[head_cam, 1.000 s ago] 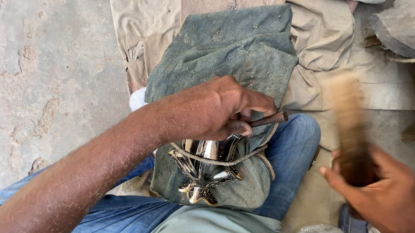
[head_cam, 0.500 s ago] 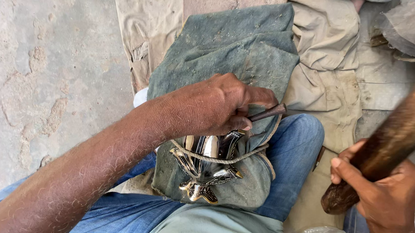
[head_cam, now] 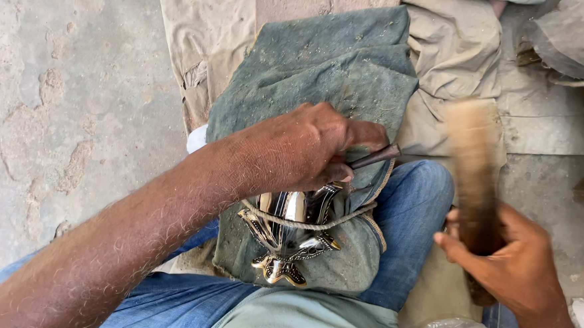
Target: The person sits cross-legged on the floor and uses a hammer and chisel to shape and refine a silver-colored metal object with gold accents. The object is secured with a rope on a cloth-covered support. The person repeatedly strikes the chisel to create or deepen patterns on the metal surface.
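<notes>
Fingers (head_cam: pixel 357 135) of the left hand (head_cam: pixel 299 151) curled tight round a thin dark metal punch-like tool (head_cam: pixel 376 156), its shaft poking out to the right past the knuckles; working tip hidden under the fist, so can't tell exactly where it bears. Right hand (head_cam: pixel 500 261) wrapped shut round the lower end of a thick brown wooden mallet-like club (head_cam: pixel 472 187), upper end pale and motion-blurred, well apart from the tool. Under the left hand: shiny silver and gold ornate metal piece (head_cam: pixel 288 237), lying on a grey-green dusty cloth (head_cam: pixel 324 59) draped over the blue-jeans leg (head_cam: pixel 413 203), with a thin tan cord (head_cam: pixel 315 224) looped across it. Beige canvas sheet (head_cam: pixel 457 53) and rough concrete floor (head_cam: pixel 62 105) around. Risks as I read it: tool head sits just beside the knuckles, so an off-line swing lands on fingers; glancing hit could skid the tip across the polished face and scar it; piece rests on soft cloth over a thigh, held by only one cord, so it may shift or bounce under impact; too hard a blow could dent the thin metal or drive through toward the leg
</notes>
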